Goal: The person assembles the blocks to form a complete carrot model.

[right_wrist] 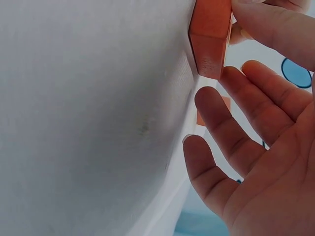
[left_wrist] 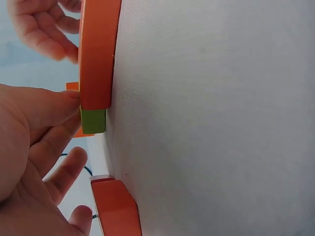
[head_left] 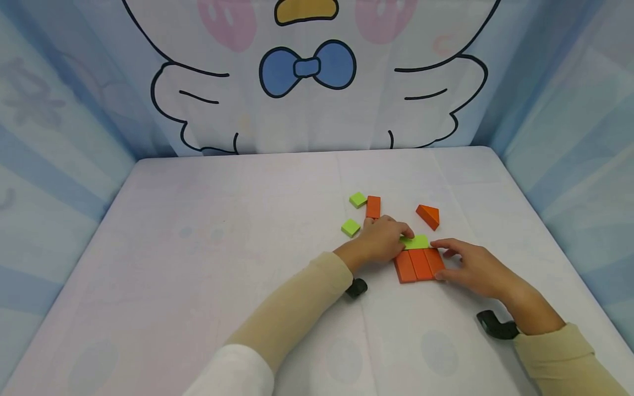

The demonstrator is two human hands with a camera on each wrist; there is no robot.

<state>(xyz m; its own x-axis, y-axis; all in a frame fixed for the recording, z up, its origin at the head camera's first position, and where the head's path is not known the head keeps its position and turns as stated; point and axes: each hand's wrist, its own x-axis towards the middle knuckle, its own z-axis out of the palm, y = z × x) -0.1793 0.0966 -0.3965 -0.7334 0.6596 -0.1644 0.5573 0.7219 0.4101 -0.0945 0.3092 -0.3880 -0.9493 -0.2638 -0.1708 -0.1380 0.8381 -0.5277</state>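
Observation:
Three orange rectangular blocks [head_left: 420, 265] lie side by side on the white table, with a light green block [head_left: 420, 242] along their far edge. My left hand [head_left: 380, 240] pinches the green block at its left end. In the left wrist view the thumb lies where the green block [left_wrist: 93, 122] meets an orange block [left_wrist: 96, 59]. On the other side, my right hand [head_left: 470, 267] has its thumb at the near right corner of the orange blocks and its index finger beside the green block's right end. Its other fingers are spread, as the right wrist view shows beside the orange block [right_wrist: 210, 42].
Behind my left hand stands an orange rectangular block [head_left: 373, 205], partly hidden, with a small green block [head_left: 358, 199] beside it and another green block [head_left: 350, 227] nearer. An orange triangular block [head_left: 428, 216] lies farther back. Patterned cloth walls [head_left: 317, 121] rise around the table.

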